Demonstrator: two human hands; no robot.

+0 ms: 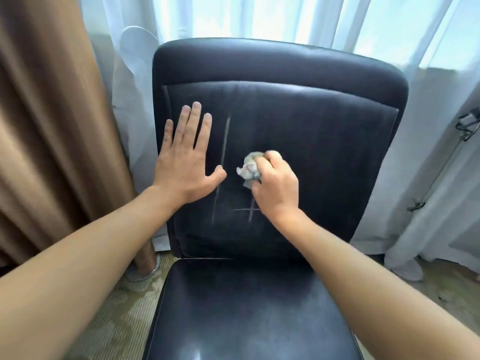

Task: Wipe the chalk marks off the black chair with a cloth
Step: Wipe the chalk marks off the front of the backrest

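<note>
**Cloth on the chair back, chalk lines to either side**

No brand, label or legible writing shows anywhere; the only marks are the chalk marks [222, 162] on the backrest of the black chair [280, 74]. They read as plain strokes: one long, pale, near-vertical line running down the left-centre of the back panel, and lower down a short vertical stroke crossed by a faint horizontal one, forming a small cross.

The left hand [184, 162] lies flat and fully open against the left part of the backrest, fingers spread and pointing up, holding nothing. Its thumb reaches toward the long line and appears to touch or just overlap it, though the blur makes that hard to settle.

The right hand [276, 185] is closed around a crumpled, whitish-grey cloth [249, 168], which bulges out from the thumb side of the fist. The cloth sits against the centre of the backrest, between the two hands, just right of the long line and above the small cross. The heel of the right hand covers the right end of that cross.

Behind the chair hang a sheer white curtain [389, 27] and, at the left, a brown drape [46, 113].
</note>
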